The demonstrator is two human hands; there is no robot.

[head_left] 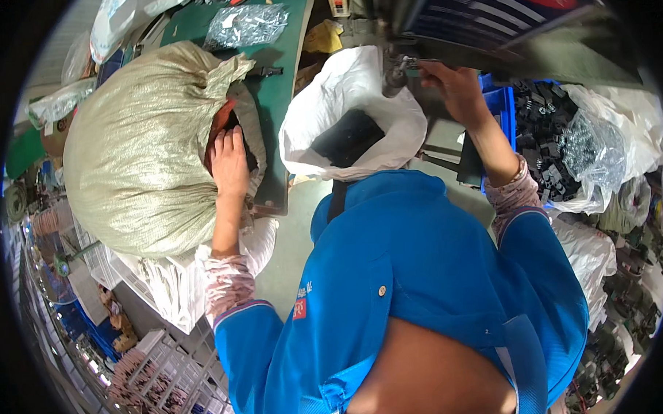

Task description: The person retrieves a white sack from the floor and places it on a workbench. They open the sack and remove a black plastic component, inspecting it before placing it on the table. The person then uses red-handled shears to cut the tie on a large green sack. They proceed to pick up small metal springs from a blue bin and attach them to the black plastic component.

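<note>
My left hand (230, 164) lies at the mouth of a bulging pale woven sack (139, 141), its fingers stretched over the opening. Dark contents and a bit of orange-red material show inside; the fingertips rest against them, and nothing is visibly gripped. My right hand (455, 93) is raised beside a metal machine spindle (395, 77), thumb and fingers closed in a pinch. What they hold at the spindle is too small to make out. Between my arms a white woven sack (303, 128) stands open below the spindle, with a black interior or content (347, 138).
A green-topped table (268, 63) carries a clear plastic bag of small parts (248, 26). On the right, a blue crate (497, 103) stands by black parts (543, 108) and a bag of metal pieces (592, 150). A dark machine panel (485, 19) overhangs my right hand.
</note>
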